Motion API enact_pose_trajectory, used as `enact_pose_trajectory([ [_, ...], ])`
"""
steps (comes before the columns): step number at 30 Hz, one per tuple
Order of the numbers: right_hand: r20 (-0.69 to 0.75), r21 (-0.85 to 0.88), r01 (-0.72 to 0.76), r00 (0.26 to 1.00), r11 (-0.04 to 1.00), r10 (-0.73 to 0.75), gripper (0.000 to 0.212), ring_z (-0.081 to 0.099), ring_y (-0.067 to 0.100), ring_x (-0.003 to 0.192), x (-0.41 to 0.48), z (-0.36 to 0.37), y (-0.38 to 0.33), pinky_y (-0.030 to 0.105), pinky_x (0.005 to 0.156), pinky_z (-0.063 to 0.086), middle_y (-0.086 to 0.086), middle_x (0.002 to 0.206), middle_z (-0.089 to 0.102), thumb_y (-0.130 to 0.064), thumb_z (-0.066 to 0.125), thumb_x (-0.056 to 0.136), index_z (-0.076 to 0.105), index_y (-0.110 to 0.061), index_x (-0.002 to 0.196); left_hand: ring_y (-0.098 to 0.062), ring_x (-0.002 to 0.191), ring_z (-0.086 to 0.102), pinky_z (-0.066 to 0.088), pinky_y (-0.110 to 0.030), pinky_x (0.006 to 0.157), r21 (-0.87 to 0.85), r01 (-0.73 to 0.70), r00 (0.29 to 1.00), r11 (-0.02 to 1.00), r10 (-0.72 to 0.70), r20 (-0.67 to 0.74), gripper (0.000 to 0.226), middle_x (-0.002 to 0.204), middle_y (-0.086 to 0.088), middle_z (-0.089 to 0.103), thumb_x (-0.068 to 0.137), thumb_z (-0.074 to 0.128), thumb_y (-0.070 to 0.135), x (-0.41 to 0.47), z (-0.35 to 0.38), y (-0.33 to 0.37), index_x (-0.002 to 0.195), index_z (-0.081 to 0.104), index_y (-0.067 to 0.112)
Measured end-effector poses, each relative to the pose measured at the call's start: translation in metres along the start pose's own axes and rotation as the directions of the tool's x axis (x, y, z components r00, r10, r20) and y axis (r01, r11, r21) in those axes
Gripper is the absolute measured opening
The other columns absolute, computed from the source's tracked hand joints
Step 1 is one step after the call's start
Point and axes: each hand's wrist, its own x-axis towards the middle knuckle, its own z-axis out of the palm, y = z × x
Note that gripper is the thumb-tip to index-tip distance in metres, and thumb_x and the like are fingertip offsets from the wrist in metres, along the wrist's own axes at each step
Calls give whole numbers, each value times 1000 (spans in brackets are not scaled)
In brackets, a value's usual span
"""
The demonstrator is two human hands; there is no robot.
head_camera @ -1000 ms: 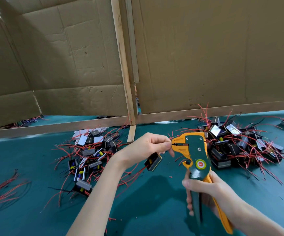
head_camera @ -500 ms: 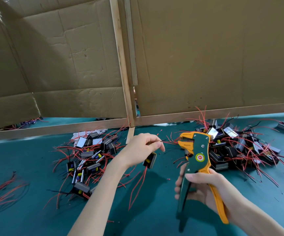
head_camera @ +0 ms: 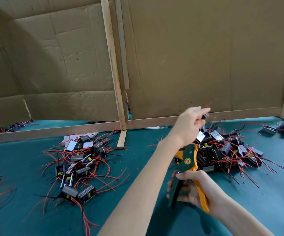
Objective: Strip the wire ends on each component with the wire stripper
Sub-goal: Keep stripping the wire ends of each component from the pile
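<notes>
Since half a second ago the left hand [head_camera: 190, 123] has swung up and away from the wire stripper [head_camera: 188, 160], carrying the component [head_camera: 205, 116] across to hang above and beyond the tool's head. From the head camera, that hand pinches the small dark component at its fingertips, a red lead [head_camera: 208, 105] trailing upward; motion blur hides the exact finger placement. Below, the right hand [head_camera: 194, 189] has its fingers wrapped round the stripper's green and orange handles, which stand spread apart, with nothing visible between the jaws. One heap of components [head_camera: 231, 150] lies just behind and to the right of the stripper, directly beneath the raised hand; a second heap [head_camera: 81, 164] lies well to the stripper's left on the green table [head_camera: 18, 159]. Judging by the pose, this piece is finished and about to be dropped. The risk is sorting: released here, it could land among unstripped parts and be reworked or missed. Its loose lead could also snag the tangled red wires behind the stripper and drag neighbours along, or catch on the tool's head as the arm draws back over it
</notes>
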Motion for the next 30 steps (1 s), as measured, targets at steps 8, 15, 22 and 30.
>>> enact_pose_trajectory([
  [8, 7, 33, -14, 1000, 999, 13, 28, 65, 38, 70, 1, -6, -2, 49, 64, 58, 28, 83, 64, -7, 64, 62, 61, 6, 87, -9, 95, 60, 42, -23, 89, 129, 155, 982, 979, -167, 91, 46, 138, -4, 45, 97, 51, 17, -58, -40, -39, 141, 43, 27],
  [15, 2, -23, 14, 1000, 1000, -14, 25, 65, 37, 71, 2, -6, -2, 48, 67, 58, 28, 84, 64, -7, 63, 67, 61, 6, 88, -24, 117, 55, 47, -39, 97, 632, 526, 770, 569, -634, -72, 51, 132, -7, 56, 87, 38, -10, -113, -132, -121, 121, 63, 19],
  [22, -20, -36, 13, 1000, 999, -14, 24, 66, 37, 70, 4, -7, 0, 47, 65, 58, 28, 83, 64, -8, 63, 66, 61, 5, 87, -21, 100, 60, 53, -36, 79, 675, 542, 799, 501, -555, -230, 20, 108, -1, 65, 81, 73, 6, -138, -143, -162, 89, 77, 24],
  [30, -18, -10, 12, 1000, 1000, -12, 17, 66, 38, 71, 6, -10, 1, 49, 65, 58, 29, 85, 63, -6, 63, 68, 67, 5, 80, -13, 83, 57, 47, -28, 68, 571, 567, 808, 593, -536, -246, 19, 93, 11, 60, 80, 75, 15, -144, -132, -180, 83, 63, 30],
])
